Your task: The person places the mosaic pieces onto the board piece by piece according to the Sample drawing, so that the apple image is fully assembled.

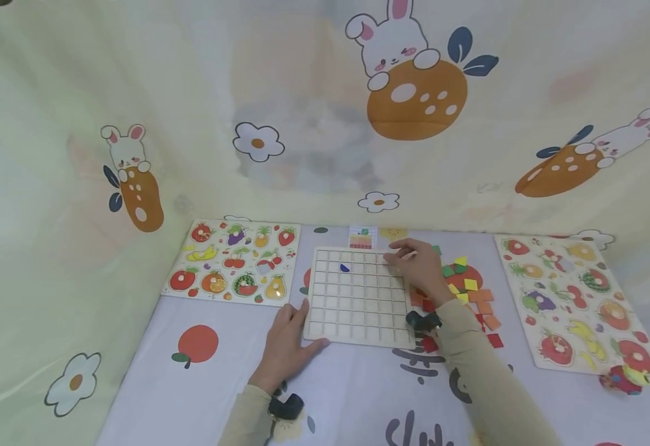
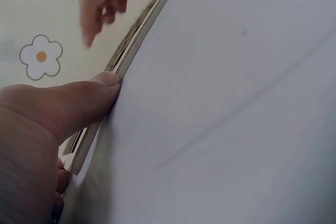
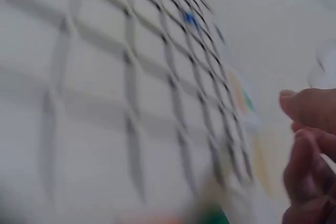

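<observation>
A pale wooden grid board (image 1: pixel 358 310) lies on the table, with one small dark blue piece (image 1: pixel 344 268) in its upper left part. My left hand (image 1: pixel 288 344) holds the board's near left corner, thumb along the front edge and fingers by the left side. The left wrist view shows that thumb (image 2: pixel 79 103) against the board's edge. Over the board's far right corner hovers my right hand (image 1: pixel 416 269), its fingers loosely bent. Nothing shows between those fingers (image 3: pixel 310 111) in the right wrist view.
Loose yellow, green, orange and red pieces (image 1: pixel 471 285) lie right of the board. A small picture card (image 1: pixel 362 237) sits behind it. Fruit puzzle boards stand at left (image 1: pixel 230 263) and right (image 1: pixel 575 303), with a small colourful toy (image 1: pixel 624 379) at the right one's near corner.
</observation>
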The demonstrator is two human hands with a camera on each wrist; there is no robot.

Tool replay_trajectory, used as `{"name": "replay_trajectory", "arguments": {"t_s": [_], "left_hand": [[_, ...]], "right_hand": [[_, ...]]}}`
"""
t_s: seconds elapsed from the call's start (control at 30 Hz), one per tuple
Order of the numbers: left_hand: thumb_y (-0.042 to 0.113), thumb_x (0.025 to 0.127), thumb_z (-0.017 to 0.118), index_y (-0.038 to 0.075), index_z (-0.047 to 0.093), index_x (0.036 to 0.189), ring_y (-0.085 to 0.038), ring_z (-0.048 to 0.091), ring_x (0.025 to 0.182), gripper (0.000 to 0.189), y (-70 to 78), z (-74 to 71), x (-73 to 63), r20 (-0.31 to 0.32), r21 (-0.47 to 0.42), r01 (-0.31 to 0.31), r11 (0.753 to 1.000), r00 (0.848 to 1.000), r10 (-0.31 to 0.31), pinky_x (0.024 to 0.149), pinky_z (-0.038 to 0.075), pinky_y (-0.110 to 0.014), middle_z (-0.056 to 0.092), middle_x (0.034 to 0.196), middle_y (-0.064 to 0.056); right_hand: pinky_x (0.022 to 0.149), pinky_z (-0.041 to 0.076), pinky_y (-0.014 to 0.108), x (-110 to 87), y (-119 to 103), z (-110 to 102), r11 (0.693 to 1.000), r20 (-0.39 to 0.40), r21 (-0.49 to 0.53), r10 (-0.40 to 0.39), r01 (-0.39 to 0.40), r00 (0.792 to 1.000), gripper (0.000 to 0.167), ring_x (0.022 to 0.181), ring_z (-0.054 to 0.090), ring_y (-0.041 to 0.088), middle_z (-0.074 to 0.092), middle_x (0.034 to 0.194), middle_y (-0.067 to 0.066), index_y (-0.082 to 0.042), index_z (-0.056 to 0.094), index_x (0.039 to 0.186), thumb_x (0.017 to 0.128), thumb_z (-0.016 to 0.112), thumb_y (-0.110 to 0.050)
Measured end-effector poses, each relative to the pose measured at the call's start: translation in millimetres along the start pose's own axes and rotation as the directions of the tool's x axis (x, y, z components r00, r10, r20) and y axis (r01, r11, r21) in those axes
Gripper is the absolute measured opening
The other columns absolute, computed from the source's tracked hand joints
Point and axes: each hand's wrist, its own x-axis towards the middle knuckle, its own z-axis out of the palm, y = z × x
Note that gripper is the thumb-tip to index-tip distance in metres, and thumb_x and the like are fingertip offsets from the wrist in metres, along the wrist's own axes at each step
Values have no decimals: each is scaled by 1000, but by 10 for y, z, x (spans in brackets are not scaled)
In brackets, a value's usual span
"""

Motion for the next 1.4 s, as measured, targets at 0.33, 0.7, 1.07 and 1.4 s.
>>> {"name": "replay_trajectory", "arguments": {"t_s": [0.33,0.7,1.07,1.4], "left_hand": [[50,85,87,8,44,161,-10,33,91,97,-25,-9,-17,-1,3,25,1000,1000,-25,73,31,-23,38,102,3],[51,85,87,9,45,161,-9,32,90,97,-36,-4,-57,-20,5,18,1000,1000,-18,72,30,-23,37,101,3],[52,86,85,10,44,162,-9,31,91,96,-44,38,-47,-20,5,8,1000,1000,-8,73,30,-23,35,101,4],[51,85,86,8,45,161,-9,31,89,96,-10,41,-21,-22,6,-8,1000,1000,9,72,29,-22,34,99,4]], "right_hand": [[71,52,32,-35,441,-651,976,189,-210,105,-64,976,45,94,63,30,70,117,15,-11,72,129,96,77,-41],[72,48,33,-184,344,-419,936,282,-352,86,20,956,36,85,60,22,70,96,4,-12,75,115,90,83,-37],[70,53,31,-194,387,-370,967,249,-254,65,1,966,30,86,61,24,71,101,9,-10,67,105,91,83,-30],[63,47,33,-201,435,-423,991,100,-129,-7,20,995,21,75,58,24,66,85,8,-10,63,97,92,78,-25]]}}
